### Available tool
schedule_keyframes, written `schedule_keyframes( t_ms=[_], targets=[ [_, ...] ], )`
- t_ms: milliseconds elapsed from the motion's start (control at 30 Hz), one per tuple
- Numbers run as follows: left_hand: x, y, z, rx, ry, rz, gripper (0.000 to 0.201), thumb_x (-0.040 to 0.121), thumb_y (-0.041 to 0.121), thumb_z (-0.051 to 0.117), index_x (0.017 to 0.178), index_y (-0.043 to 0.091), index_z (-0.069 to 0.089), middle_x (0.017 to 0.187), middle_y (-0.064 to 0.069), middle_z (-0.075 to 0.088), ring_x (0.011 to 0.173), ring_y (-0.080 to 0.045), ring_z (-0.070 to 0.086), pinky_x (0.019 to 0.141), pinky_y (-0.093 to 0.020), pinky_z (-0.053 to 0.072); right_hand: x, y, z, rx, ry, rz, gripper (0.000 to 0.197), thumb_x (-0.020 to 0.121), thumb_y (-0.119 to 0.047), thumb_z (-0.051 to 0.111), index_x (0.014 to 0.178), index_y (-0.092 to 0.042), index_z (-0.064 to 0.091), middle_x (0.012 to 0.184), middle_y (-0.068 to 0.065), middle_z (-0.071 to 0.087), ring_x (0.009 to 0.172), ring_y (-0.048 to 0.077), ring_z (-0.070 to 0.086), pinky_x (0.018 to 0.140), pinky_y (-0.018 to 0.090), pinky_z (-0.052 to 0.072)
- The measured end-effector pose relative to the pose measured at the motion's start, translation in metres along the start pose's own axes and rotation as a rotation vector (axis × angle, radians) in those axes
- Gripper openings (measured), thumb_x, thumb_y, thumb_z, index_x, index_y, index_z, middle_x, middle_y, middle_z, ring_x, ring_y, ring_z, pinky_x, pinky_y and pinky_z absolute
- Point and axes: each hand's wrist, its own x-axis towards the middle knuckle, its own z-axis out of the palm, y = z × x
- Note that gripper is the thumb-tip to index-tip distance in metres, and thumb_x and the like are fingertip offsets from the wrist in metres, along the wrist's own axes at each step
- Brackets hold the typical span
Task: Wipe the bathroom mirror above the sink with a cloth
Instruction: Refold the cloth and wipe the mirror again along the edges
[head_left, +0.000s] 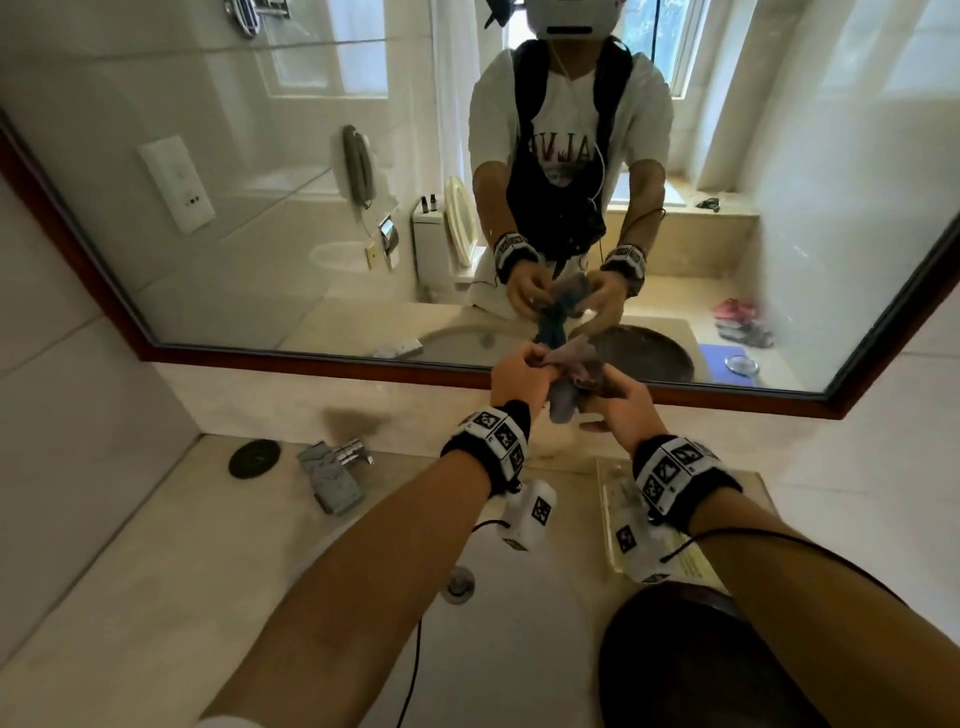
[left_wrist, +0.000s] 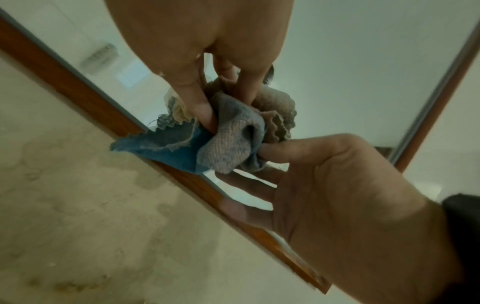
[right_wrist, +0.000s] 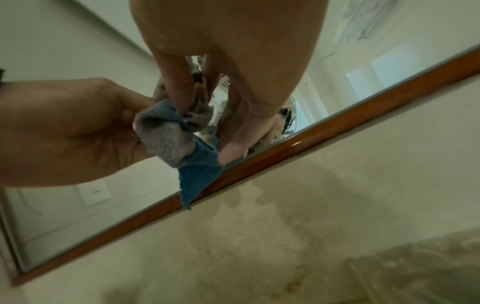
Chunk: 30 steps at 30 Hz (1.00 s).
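Observation:
A crumpled cloth (head_left: 569, 387), grey on one side and blue on the other, hangs just in front of the mirror's (head_left: 260, 208) brown wooden lower frame (head_left: 311, 361). Both hands hold it between them. My left hand (head_left: 524, 364) pinches its upper left part, and my right hand (head_left: 613, 395) pinches it from the right. In the left wrist view the cloth (left_wrist: 228, 148) is bunched between my left hand (left_wrist: 221, 102) and my right hand (left_wrist: 270, 150). In the right wrist view a blue corner of the cloth (right_wrist: 197, 174) dangles over the frame.
Below the hands lie a white sink basin (head_left: 509, 649) with its drain (head_left: 460, 582). A chrome faucet (head_left: 337, 467) and a black round disc (head_left: 254, 458) sit to the left. A glass tray (head_left: 613, 519) and a dark round bowl (head_left: 675, 665) are on the right. The backsplash shows a wet stain (head_left: 353, 415).

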Motion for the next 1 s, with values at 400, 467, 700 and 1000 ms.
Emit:
schedule_keyframes(
  t_ms=[400, 467, 700, 1000],
  targets=[
    [0.016, -0.018, -0.084, -0.326, -0.112, -0.179, 0.016, 0.085, 0.016, 0.073, 0.072, 0.023, 0.075, 0.09, -0.013, 0.072, 0.097, -0.036, 0.067, 0.083, -0.053, 0.058, 0.008, -0.03, 0.087, 0.24, 0.005, 0.105, 0.032, 0.093, 0.008, 0.048, 0.113, -0.014, 0.06, 0.096, 0.006, 0.067, 0.085, 0.021, 0.065, 0.064, 0.037, 0.057],
    [0.018, -0.02, -0.098, -0.368, -0.143, -0.194, 0.011, 0.087, 0.016, 0.071, 0.08, 0.022, 0.077, 0.092, -0.011, 0.073, 0.101, -0.035, 0.067, 0.083, -0.049, 0.058, 0.013, -0.032, 0.097, 0.194, 0.045, 0.089, 0.028, 0.093, 0.009, 0.047, 0.11, -0.01, 0.06, 0.092, 0.008, 0.065, 0.082, 0.023, 0.063, 0.06, 0.035, 0.056],
    [0.033, -0.021, -0.15, 0.136, 0.194, 0.067, 0.057, 0.086, 0.031, 0.07, 0.14, 0.033, 0.051, 0.159, -0.004, 0.023, 0.144, -0.025, 0.025, 0.113, -0.04, 0.033, 0.028, -0.051, 0.133, -0.225, 0.311, -0.121, 0.019, 0.09, -0.005, 0.055, 0.104, -0.013, 0.064, 0.093, 0.005, 0.061, 0.092, 0.029, 0.059, 0.077, 0.034, 0.047],
    [0.072, -0.011, -0.211, 0.447, 0.232, 0.151, 0.1, 0.08, -0.005, 0.057, 0.152, 0.048, 0.01, 0.158, -0.004, -0.032, 0.148, -0.032, -0.019, 0.106, -0.065, 0.034, 0.051, -0.088, 0.176, -0.138, 0.556, -0.181, 0.009, 0.093, -0.014, 0.057, 0.095, -0.022, 0.061, 0.093, 0.0, 0.061, 0.09, 0.022, 0.059, 0.08, 0.034, 0.052]
  ],
)
